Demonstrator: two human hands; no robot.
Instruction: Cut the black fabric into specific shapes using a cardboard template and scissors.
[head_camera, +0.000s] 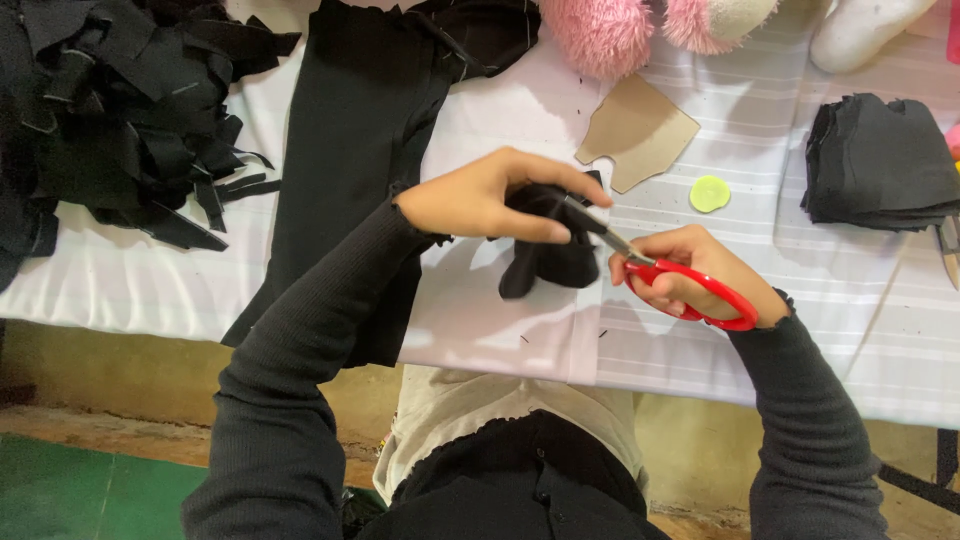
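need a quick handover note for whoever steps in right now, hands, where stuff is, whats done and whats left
Left hand pinches a small black fabric piece above the white table.
Right hand holds red scissors, blades at the piece's upper edge, mid-cut.
Card pattern and green disc lie just beyond the hands; long black cloth on the left hangs over the table's edge.
Done, by the look of it: stack of cut pieces far right, scrap heap far left.
Left: probably finishing this cut; how much more cannot be told.

Red-handled scissors (690, 285) in the right hand (690, 275); black fabric piece (550, 245) under the left hand (490, 195); lime-green disc (709, 194) and tan cardboard template (640, 135) beyond the right hand.
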